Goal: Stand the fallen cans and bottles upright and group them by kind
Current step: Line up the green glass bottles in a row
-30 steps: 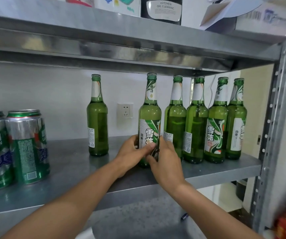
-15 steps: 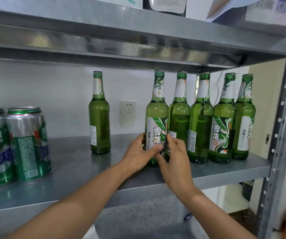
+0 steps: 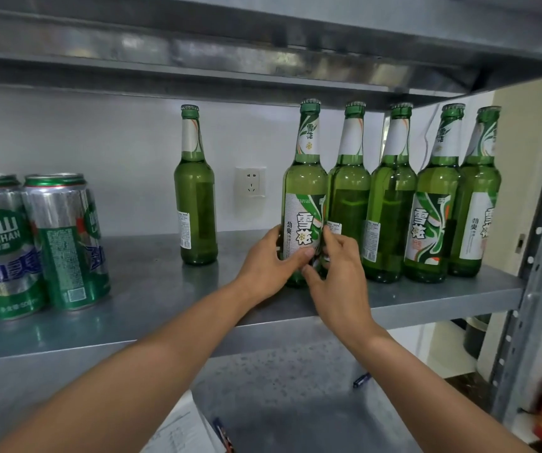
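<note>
Holding the front bottle (image 3: 305,197) low on its label, the left hand (image 3: 268,263) wraps it from one side with the thumb across the front, while the right hand (image 3: 340,273) pinches it from the other side, fingers curled tight against the glass. Over the last second this bottle has slid toward the row of four bottles (image 3: 423,204), and it now stands upright with its shoulder touching the nearest of them; a second ago a clear gap showed between the two. That closes the bottle group on that side of the wall socket (image 3: 250,186). One lone bottle (image 3: 196,197) stands upright on the other side of the socket, well apart from the row, so by my reading it is the last piece left to bring over. The cans (image 3: 31,243) stand upright together far beyond the lone bottle from the socket, already grouped on the shelf (image 3: 152,289). Nothing visible lies fallen
</note>
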